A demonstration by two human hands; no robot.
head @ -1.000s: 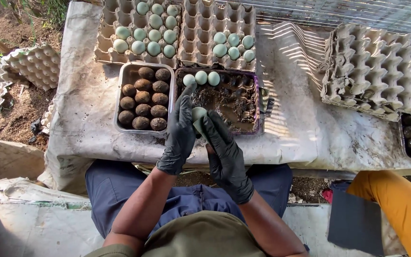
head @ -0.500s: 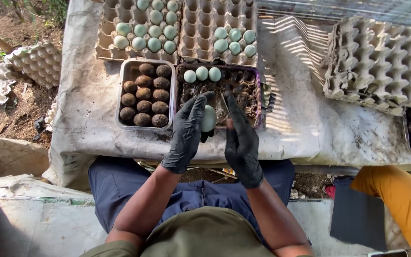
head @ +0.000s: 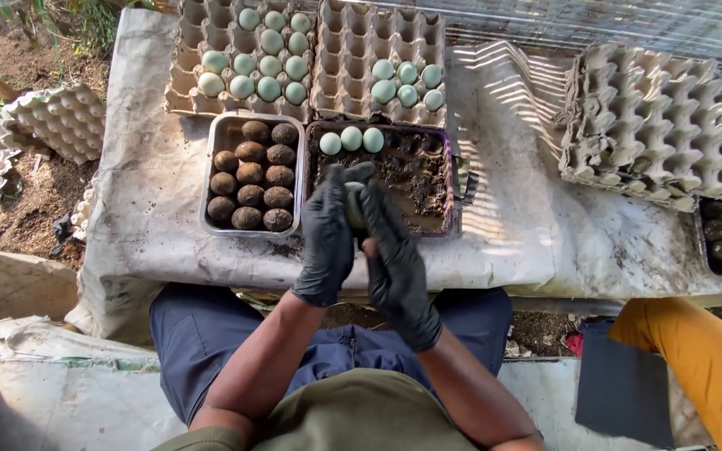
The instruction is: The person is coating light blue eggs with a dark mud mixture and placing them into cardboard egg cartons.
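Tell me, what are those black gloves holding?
A pale green egg, pressed on its sides between the left hand and right hand, over the muddy tray.

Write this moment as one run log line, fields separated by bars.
left hand: gloved, cups pale egg | right hand: gloved, on egg | below: mud tray

A: Which packaging is on the desk [head: 511, 209]?

B: Two grey pulp egg cartons [head: 319, 58] stand side by side at the far edge, both partly filled with pale green eggs. A stack of empty cartons [head: 653, 125] of the same grey pulp sits to the right. A further stack of cartons [head: 56, 121] lies off the desk on the ground at the left.

A: Any labels, signs or screens?

B: None visible. The cartons are plain, square moulded trays with cup-shaped cells.
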